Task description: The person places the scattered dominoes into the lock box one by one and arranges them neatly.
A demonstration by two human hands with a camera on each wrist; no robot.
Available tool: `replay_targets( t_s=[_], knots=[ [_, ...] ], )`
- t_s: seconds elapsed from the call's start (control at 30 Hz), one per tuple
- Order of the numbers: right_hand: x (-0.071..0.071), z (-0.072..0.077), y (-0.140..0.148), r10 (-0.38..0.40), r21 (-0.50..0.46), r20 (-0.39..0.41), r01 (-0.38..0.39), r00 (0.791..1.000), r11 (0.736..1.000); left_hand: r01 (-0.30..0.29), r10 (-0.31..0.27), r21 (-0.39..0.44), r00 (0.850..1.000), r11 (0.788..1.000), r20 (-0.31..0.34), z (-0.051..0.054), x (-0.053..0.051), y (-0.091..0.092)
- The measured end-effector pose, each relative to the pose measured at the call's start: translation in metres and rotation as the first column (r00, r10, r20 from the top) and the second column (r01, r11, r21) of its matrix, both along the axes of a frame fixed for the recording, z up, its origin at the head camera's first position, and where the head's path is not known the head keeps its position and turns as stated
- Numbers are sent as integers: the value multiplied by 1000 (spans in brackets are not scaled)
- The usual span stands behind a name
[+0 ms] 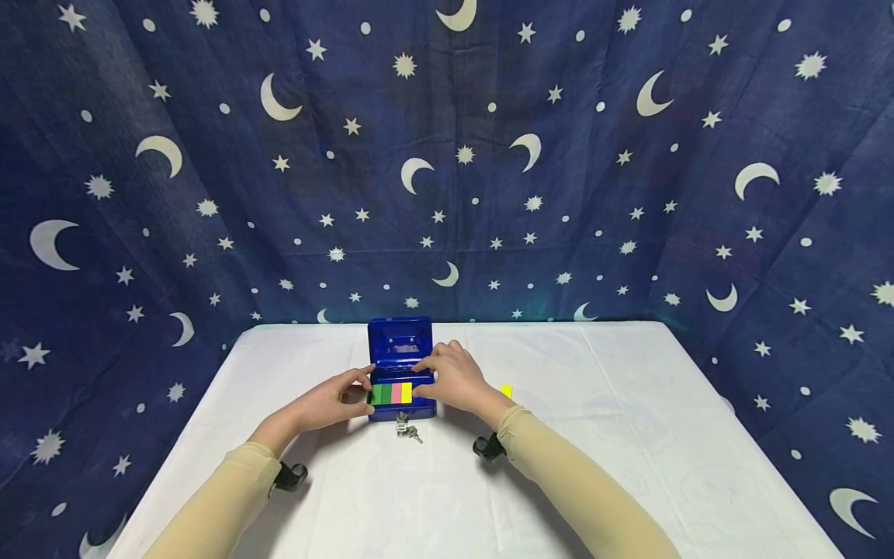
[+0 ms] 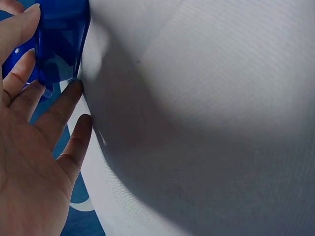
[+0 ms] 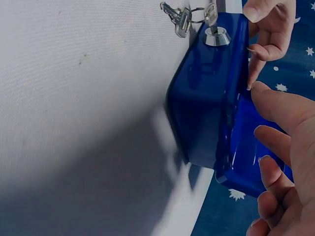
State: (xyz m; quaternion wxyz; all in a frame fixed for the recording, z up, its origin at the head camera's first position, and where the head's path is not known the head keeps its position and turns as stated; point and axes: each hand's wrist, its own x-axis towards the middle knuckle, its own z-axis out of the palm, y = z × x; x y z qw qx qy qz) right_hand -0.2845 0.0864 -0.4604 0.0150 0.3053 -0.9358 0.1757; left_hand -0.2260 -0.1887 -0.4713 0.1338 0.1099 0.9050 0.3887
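Observation:
A blue cash box [image 1: 401, 414] stands with its lid [image 1: 400, 339] raised. Inside, toward its left, several upright-edged coloured rectangles lie side by side: greens, a pink one [image 1: 396, 394] and a yellow one [image 1: 407, 393]; their kind is unclear. My left hand [image 1: 334, 400] is at the box's left end, thumb by the front corner, fingers spread along the side. Over the right part of the box is my right hand [image 1: 454, 376], its thumb beside the yellow rectangle and its index finger near the hinge. In the right wrist view its fingers are loosely bent, with no thing seen between them.
Keys [image 1: 410, 432] on a ring hang from the lock [image 3: 217, 37] on the box's front. Another yellow piece [image 1: 507, 390] lies on the white-covered table [image 1: 594, 435], partly hidden by my right wrist. A blue star-patterned cloth [image 1: 482, 194] rises behind and around the table.

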Motion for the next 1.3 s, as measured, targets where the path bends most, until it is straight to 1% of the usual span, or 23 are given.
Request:
replay_targets(
  t_s=[0.13, 0.3, 0.53, 0.73, 0.97, 1.1, 1.3],
  knots=[
    [1, 3, 4, -12, -27, 13, 13, 1000, 1000, -3, 3, -3, 1000, 1000, -3, 0, 0, -1],
    [2, 5, 7, -31, -32, 21, 31, 999, 999, -1, 1, 5, 1000, 1000, -6, -1, 0, -1],
    [5, 9, 12, -16, -76, 28, 18, 999, 997, -10, 10, 8, 1000, 1000, 6, -2, 1, -2],
    [6, 16, 22, -7, -128, 28, 10, 1000, 992, -10, 10, 9, 1000, 1000, -1, -2, 0, -3],
    [6, 19, 40, 0, -165, -1, 0, 1000, 986, 0, 0, 29, 1000, 1000, 2, -2, 2, -3],
    [6, 19, 54, 1, -196, -7, -3, 1000, 981, 11, -11, 27, 1000, 1000, -7, -2, 1, -3],
    [6, 17, 77, -51, -206, 16, 53, 999, 977, 15, -15, 19, 1000, 1000, -10, -3, -1, -2]
  ],
)
